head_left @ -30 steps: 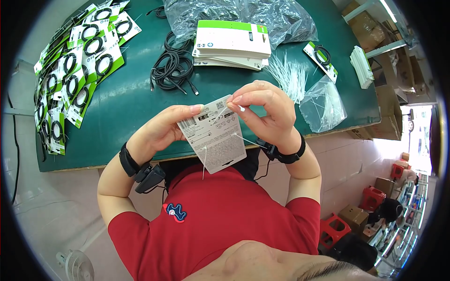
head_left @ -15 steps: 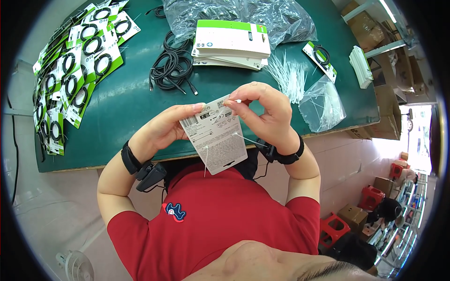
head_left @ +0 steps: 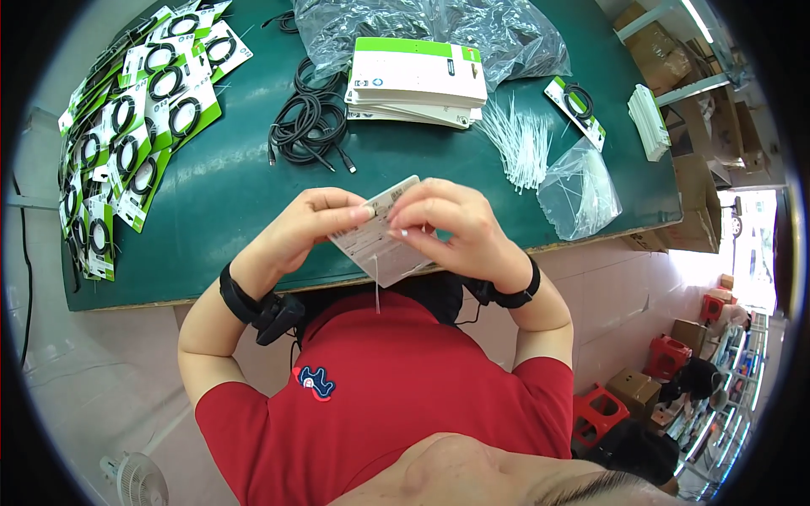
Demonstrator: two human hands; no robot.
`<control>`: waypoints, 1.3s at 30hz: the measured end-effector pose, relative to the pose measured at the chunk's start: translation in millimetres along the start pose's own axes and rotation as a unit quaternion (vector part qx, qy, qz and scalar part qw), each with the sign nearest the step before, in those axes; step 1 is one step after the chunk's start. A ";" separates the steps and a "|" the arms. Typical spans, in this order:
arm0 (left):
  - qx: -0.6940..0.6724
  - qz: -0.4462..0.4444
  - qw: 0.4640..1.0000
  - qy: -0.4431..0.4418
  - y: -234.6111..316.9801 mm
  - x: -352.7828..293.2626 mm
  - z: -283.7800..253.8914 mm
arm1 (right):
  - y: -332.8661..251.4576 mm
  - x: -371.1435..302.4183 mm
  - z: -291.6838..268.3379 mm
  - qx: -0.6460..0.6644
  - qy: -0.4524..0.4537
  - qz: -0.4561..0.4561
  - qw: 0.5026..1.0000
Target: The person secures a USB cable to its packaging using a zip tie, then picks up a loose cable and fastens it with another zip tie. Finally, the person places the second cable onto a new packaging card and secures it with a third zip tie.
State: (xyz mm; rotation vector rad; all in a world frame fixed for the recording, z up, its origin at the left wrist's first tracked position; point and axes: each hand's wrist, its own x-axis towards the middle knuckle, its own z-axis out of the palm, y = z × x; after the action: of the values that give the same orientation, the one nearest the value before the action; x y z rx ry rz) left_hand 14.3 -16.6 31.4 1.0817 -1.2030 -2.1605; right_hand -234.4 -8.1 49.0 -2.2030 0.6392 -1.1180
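Observation:
A white backing card (head_left: 390,263) with grey print is tilted above the table's near edge. My left hand (head_left: 314,221) is closed on its left edge, thumb on the printed face. At the card's right side, my right hand (head_left: 456,226) pinches a white cable tie (head_left: 404,233); only its small head shows between the fingertips. Another tie (head_left: 377,291) sticks out of the card and hangs toward my lap. My right fingers hide the card's right part.
Carded black cables (head_left: 173,83) are piled at the left. Loose black cables (head_left: 314,122) lie beside a stack of green-and-white cards (head_left: 413,76), with clear plastic bags (head_left: 523,38) behind. Loose white cable ties (head_left: 516,143), a small clear bag (head_left: 582,198) and one carded cable (head_left: 575,110) lie right.
The card has tipped so its printed face looks foreshortened. My right hand has moved down and left across it, still pinching the tie; my left hand holds its edge.

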 end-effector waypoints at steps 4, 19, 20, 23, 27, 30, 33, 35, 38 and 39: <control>0.010 0.072 0.997 0.009 6.1 -19.7 20.3 | -8.8 -18.9 5.8 -0.021 0.005 -0.034 0.999; 0.410 0.369 0.819 0.156 5.9 -26.4 40.4 | -14.5 -36.8 38.6 0.277 0.106 0.203 0.933; 0.427 0.393 0.795 0.177 4.3 -24.4 40.5 | -13.1 -37.7 43.1 0.322 0.124 0.224 0.911; 0.475 0.414 0.760 0.160 5.9 -20.9 33.0 | -12.3 -37.8 47.3 0.409 0.159 0.263 0.860; 0.424 0.392 0.804 0.143 3.0 -19.6 28.7 | -12.5 -27.1 42.4 0.042 0.141 0.103 0.984; 0.351 0.372 0.849 0.130 4.8 -19.2 27.8 | -8.2 -18.9 48.2 -0.011 0.180 0.054 0.982; 0.279 0.365 0.881 0.112 7.2 -18.1 27.8 | -6.7 -12.6 50.0 0.001 0.203 0.059 0.977; 0.269 0.370 0.880 0.131 5.4 -16.9 31.1 | -5.2 -9.5 52.1 0.007 0.214 0.061 0.975; 0.251 0.368 0.882 0.155 -0.4 -12.7 34.0 | -0.2 -8.6 57.9 -0.017 0.236 0.057 0.970; 0.239 0.363 0.885 0.169 -3.2 -10.8 34.4 | -1.1 -7.6 58.2 -0.017 0.236 0.057 0.970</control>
State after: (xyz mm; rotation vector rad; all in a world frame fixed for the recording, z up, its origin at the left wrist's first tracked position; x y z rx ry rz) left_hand -6.8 9.9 44.0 0.9179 -1.6649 -1.0863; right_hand -189.9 13.8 17.6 -1.9033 0.9745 -1.5940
